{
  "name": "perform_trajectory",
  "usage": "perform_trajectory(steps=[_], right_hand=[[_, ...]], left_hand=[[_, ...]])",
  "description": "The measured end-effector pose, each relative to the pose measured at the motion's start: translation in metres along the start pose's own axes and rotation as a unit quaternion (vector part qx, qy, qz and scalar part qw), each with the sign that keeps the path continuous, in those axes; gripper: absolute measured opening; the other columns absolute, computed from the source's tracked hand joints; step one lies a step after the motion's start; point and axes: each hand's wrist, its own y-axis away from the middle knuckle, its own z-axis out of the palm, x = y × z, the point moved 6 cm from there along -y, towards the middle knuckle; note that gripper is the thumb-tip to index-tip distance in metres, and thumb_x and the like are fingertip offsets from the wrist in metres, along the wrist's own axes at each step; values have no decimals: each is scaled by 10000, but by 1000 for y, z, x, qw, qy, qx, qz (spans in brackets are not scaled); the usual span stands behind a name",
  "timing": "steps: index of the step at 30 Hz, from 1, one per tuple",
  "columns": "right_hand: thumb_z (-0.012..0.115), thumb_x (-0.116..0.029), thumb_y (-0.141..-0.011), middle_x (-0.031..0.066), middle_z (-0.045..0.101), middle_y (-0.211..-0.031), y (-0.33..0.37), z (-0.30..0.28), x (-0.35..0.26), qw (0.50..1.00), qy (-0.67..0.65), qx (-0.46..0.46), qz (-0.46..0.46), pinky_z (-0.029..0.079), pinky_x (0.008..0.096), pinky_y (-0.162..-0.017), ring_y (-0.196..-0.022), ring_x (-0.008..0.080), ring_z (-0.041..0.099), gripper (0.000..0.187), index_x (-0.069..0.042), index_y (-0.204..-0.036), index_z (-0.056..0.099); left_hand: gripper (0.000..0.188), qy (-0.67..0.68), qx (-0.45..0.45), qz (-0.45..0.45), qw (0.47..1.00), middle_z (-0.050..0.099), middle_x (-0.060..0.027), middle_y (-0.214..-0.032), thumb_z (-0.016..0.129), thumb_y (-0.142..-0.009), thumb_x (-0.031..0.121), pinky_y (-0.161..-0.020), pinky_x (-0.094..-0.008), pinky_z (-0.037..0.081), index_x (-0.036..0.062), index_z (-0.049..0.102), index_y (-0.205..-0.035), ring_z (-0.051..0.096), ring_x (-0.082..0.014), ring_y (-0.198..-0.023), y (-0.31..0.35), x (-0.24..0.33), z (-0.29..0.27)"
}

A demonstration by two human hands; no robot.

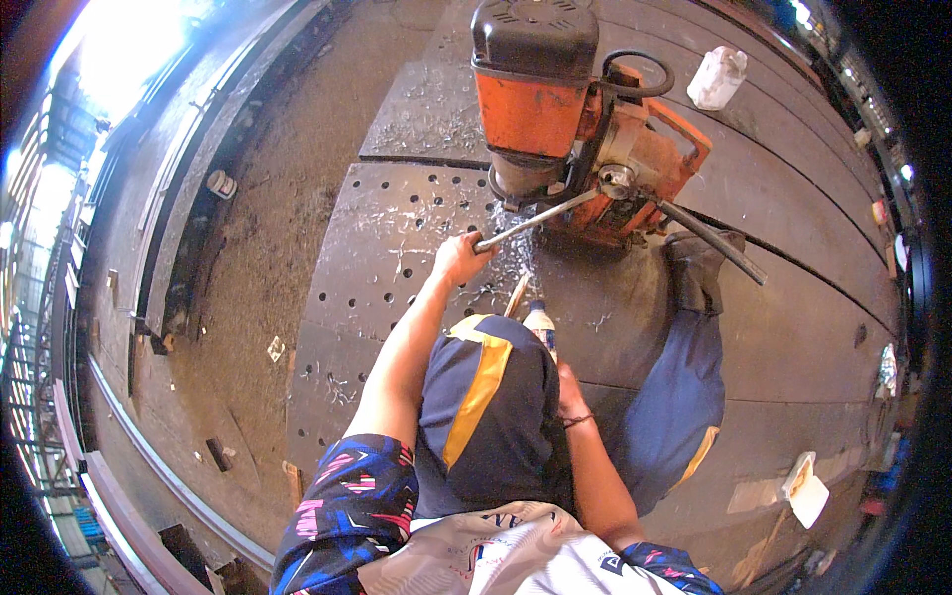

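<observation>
An orange magnetic drill (535,109) with a black motor cap stands upright on a steel plate (367,208) drilled with rows of holes. My left hand (462,260) is closed around the end of one of its metal feed levers (535,220). Beside my bent knee, my right hand (571,391) is closed on a plastic bottle (541,325) with a dark cap and a pale label. The bottle's top points toward the drill's base; my knee hides part of the bottle and fingers. Silvery metal shavings (511,263) lie between the bottle and the drill.
A second lever (714,243) sticks out on the drill's right, near my boot (694,268). A white jug (717,78) stands at the far right on the plates. More shavings (426,129) litter the far plate. A small bucket (221,184) is on the ground at left.
</observation>
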Motion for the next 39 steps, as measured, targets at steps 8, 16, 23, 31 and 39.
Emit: perform_trajectory(steps=[8,16,23,31,39], right_hand=[[703,-242,-887,70,695,-1115,-2,-3,3,1000,14,9,-9,507,311,-850,-966,170,645,401,-16,-1212,637],[692,-263,-894,66,695,-1107,-1,-1,0,999,14,-15,-35,511,309,-836,-956,161,649,395,-17,-1199,650],[691,-273,-896,61,703,-1069,3,2,-4,1000,2,-13,-2,519,310,-797,-904,154,658,390,-15,-1186,663],[706,-277,-893,45,694,-1090,2,0,-6,999,28,10,-16,507,304,-807,-930,145,638,401,-32,-1206,654],[710,-261,-885,58,687,-1121,1,-2,-1,1000,12,4,1,501,301,-846,-966,154,632,409,-27,-1214,641]], left_hand=[[476,-6,-5,-6,1000,699,-196,-857,665,-837,548,-758,-487,522,78,679,-911,682,-395,-863,-1,-2,3],[458,6,-15,-1,1000,700,-192,-859,659,-843,548,-756,-485,522,99,691,-929,682,-394,-864,1,3,1],[435,9,-6,0,1000,693,-202,-844,648,-846,523,-751,-489,519,93,685,-905,680,-399,-854,2,5,0],[442,12,-13,-3,1000,697,-201,-844,656,-841,526,-756,-483,523,93,694,-921,684,-394,-853,4,5,-1],[461,8,-8,0,1000,701,-200,-862,673,-839,524,-763,-475,525,76,694,-943,685,-389,-867,3,4,1]])
